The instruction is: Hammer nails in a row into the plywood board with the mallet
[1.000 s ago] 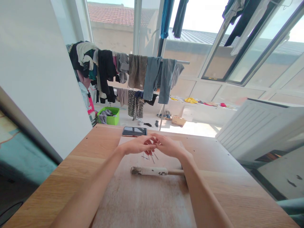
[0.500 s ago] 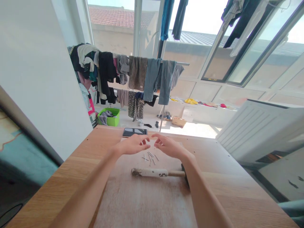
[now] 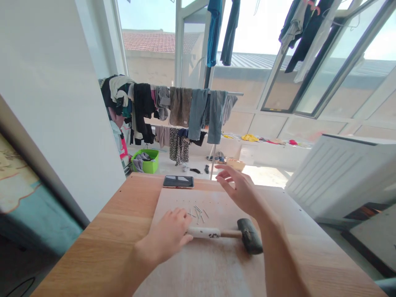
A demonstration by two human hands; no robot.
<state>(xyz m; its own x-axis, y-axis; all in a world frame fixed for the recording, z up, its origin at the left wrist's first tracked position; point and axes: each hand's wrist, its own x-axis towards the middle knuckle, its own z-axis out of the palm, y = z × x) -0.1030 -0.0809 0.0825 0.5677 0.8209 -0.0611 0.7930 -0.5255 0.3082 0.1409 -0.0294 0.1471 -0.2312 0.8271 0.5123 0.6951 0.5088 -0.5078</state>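
Note:
My left hand (image 3: pixel 168 235) lies on a pale wooden board (image 3: pixel 198 264), its fingers curling over the white end of a mallet's handle (image 3: pixel 204 232). The mallet has a black rubber head (image 3: pixel 250 241) pointing right. Whether the fingers are closed round the handle does not show. Several small nails (image 3: pixel 197 212) lie loose on the board just beyond the handle. My right hand (image 3: pixel 239 189) hovers above the board's far right part, fingers spread, holding nothing.
A dark phone (image 3: pixel 178 181) lies at the board's far edge on the wooden table (image 3: pixel 102 231). Beyond the table stand a clothes rack (image 3: pixel 185 107) hung with garments, a green basket (image 3: pixel 145 161) and a white radiator (image 3: pixel 340 173) on the right.
My hands, together over the nails a second ago, have parted. The left dropped back onto the mallet handle; the right rose and drifted right. The view tilted, showing the mallet head.

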